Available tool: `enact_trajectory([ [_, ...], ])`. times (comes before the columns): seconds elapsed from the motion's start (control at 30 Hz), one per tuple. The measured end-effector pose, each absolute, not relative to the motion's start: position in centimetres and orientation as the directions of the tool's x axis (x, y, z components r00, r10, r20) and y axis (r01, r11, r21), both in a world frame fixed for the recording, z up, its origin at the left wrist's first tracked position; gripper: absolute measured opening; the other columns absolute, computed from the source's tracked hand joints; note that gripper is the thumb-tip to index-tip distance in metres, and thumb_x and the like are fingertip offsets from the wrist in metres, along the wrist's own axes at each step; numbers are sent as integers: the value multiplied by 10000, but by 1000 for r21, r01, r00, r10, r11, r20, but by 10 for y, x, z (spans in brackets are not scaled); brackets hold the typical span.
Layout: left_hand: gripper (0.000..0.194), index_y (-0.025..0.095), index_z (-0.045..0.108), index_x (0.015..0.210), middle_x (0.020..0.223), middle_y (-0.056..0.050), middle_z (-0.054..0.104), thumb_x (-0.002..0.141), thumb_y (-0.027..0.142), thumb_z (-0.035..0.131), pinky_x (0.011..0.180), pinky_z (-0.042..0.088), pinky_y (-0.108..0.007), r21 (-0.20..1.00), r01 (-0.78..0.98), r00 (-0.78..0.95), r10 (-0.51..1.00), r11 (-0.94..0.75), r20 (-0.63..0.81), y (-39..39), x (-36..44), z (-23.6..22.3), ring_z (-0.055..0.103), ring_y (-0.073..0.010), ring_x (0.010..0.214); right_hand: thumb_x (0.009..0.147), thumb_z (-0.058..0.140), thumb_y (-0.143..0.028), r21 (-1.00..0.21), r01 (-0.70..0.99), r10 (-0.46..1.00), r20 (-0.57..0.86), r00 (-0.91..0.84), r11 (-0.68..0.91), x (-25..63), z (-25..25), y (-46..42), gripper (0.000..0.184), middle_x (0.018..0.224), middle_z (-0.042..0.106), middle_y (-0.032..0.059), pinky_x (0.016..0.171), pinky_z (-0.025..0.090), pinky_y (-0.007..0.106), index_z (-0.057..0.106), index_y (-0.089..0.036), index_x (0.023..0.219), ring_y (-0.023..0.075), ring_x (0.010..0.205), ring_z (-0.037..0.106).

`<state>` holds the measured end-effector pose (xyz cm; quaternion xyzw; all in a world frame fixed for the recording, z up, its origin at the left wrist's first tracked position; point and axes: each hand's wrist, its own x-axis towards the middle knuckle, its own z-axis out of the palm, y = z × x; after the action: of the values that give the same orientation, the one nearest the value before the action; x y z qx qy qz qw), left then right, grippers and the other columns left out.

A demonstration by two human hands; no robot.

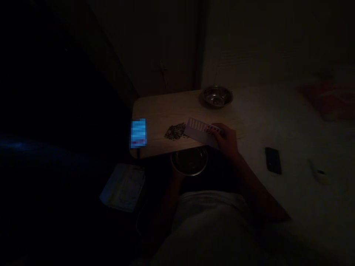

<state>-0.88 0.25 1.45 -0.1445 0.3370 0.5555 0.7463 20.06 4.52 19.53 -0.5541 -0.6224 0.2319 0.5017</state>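
My right hand (pixel 226 138) is closed on the right end of a flat, pale rectangular card (pixel 198 129) printed with light bars and small dark red shapes. The card's left edge meets the right side of a loose pile of small dark bits (pixel 175 132), perhaps seeds, on the small wooden table (pixel 155 109). Below the table's front edge, a round metal bowl (pixel 189 173) is held by my left hand (pixel 178 174) at its near left rim. Darkness hides most of that hand's fingers. What lies inside this bowl is too dark to make out.
A second metal bowl (pixel 217 96) stands at the table's back right corner. A lit, blurred screen (pixel 138 133) is at the left end. To the right, a dark phone (pixel 273 160) lies on a pale surface. A pale boxy object (pixel 123 188) sits low on the left.
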Motion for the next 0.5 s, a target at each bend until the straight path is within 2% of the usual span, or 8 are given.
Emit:
enact_trajectory([
  [0.07, 612, 195, 710, 1236, 1318, -104, 715, 939, 669, 463, 1276, 304, -562, 131, -925, 188, 730, 356, -656, 3, -9, 16, 475, -327, 1473, 893, 691, -443, -845, 463, 926, 359, 119, 268, 204, 192, 44, 271, 936, 798, 47, 733, 546, 319, 778, -211, 1003, 213, 806, 718],
  [0.23, 516, 210, 730, 1184, 1265, -94, 736, 948, 605, 497, 1280, 305, -543, 141, -942, 137, 733, 304, -667, 2, -9, 23, 473, -315, 1474, 897, 682, -445, -841, 481, 923, 356, 144, 249, 209, 185, 44, 278, 906, 793, 40, 705, 537, 312, 773, -208, 1010, 203, 773, 707],
  [0.37, 565, 171, 722, 1183, 1294, -118, 717, 924, 635, 529, 1281, 285, -577, 105, -936, 194, 740, 336, -644, 1, -8, 24, 458, -344, 1480, 896, 682, -430, -837, 480, 915, 373, 151, 262, 205, 189, 44, 275, 936, 799, 53, 753, 551, 322, 773, -200, 1017, 216, 823, 722],
  [0.5, 554, 182, 716, 1208, 1302, -106, 716, 948, 621, 498, 1281, 307, -524, 92, -946, 186, 752, 311, -632, 2, -5, 24, 489, -306, 1458, 898, 677, -431, -836, 478, 921, 369, 127, 270, 198, 193, 44, 273, 924, 798, 54, 739, 549, 314, 775, -198, 1001, 212, 810, 718],
])
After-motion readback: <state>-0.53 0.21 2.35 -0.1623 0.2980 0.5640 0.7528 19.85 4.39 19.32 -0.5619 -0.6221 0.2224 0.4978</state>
